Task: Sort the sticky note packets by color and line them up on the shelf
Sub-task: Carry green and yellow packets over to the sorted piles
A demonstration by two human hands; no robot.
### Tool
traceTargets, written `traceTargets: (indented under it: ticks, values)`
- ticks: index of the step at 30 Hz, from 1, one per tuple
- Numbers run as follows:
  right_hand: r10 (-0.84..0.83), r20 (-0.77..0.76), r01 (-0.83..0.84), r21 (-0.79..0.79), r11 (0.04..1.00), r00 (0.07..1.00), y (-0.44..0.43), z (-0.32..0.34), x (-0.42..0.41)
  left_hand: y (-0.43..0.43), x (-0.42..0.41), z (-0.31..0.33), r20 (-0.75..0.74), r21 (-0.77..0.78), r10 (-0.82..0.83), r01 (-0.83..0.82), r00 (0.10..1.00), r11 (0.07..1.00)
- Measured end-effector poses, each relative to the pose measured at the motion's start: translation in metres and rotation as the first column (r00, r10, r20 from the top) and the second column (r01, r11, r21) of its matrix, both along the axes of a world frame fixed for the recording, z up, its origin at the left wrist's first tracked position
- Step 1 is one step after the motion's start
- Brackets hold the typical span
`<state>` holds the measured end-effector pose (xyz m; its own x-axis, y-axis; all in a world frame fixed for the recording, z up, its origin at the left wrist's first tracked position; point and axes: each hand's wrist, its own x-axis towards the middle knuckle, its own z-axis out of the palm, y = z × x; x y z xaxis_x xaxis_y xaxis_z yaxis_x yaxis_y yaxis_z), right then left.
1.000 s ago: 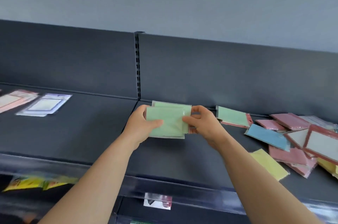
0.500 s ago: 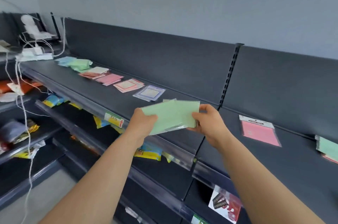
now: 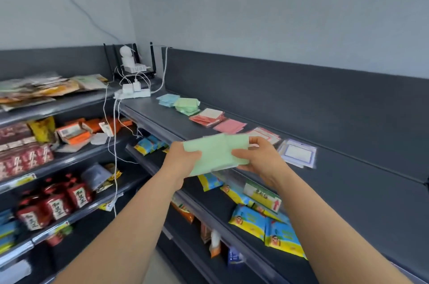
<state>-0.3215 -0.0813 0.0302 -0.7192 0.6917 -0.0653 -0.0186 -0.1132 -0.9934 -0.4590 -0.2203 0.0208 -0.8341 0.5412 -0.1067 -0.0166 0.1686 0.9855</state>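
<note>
Both hands, left hand (image 3: pixel 183 158) and right hand (image 3: pixel 260 159), grip loosely fanned green packets (image 3: pixel 216 152); the slack stack risks slipping before reaching the green pile (image 3: pixel 187 105), upper centre.

left hand (image 3: pixel 183 159), right hand (image 3: pixel 260 158), both gripping

Dark shelf (image 3: pixel 348 181) — sorted sticky-note piles (image 3: pixel 187 105) in a row

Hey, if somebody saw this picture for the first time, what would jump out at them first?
The eye lands first on the green packets, gripped mid-frame between the left hand and the right hand over the front edge of the dark top shelf. Behind them a row of sorted piles runs along that shelf toward the corner, ending in a green stack and a blue stack. At the corner a white power strip trails cables downward.
</note>
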Motion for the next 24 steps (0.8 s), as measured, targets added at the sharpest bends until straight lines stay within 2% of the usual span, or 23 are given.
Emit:
traceTargets:
  ticks: [4, 13, 17, 21, 24]
  values:
    - [0.006, 0.037, -0.007, 0.041, 0.999, 0.999, -0.001, -0.002, -0.06, -0.002, -0.053, 0.001, 0.034, 0.016, 0.044, -0.045, 0.998, 0.999]
    - [0.004, 0.078, -0.009, 0.065, 0.998, 0.997, 0.04, 0.001, -0.169, 0.041, -0.154, 0.002, 0.032, 0.052, -0.032, 0.03, 0.999, 0.998]
    - [0.02, 0.099, -0.03, 0.106, 0.994, 0.995, 0.072, 0.005, -0.216, 0.071, -0.2, 0.006, -0.012, 0.074, -0.054, 0.055, 0.998, 0.996]
    - [0.035, 0.095, -0.043, 0.084, 0.996, 0.995, 0.099, 0.007, -0.266, 0.099, -0.247, 0.011, -0.059, 0.084, 0.019, -0.014, 0.998, 0.996]
    - [-0.029, 0.186, -0.023, 0.275, 0.961, 0.982, 0.12, 0.006, -0.304, 0.118, -0.277, 0.013, -0.101, 0.092, 0.041, -0.031, 0.994, 0.995]
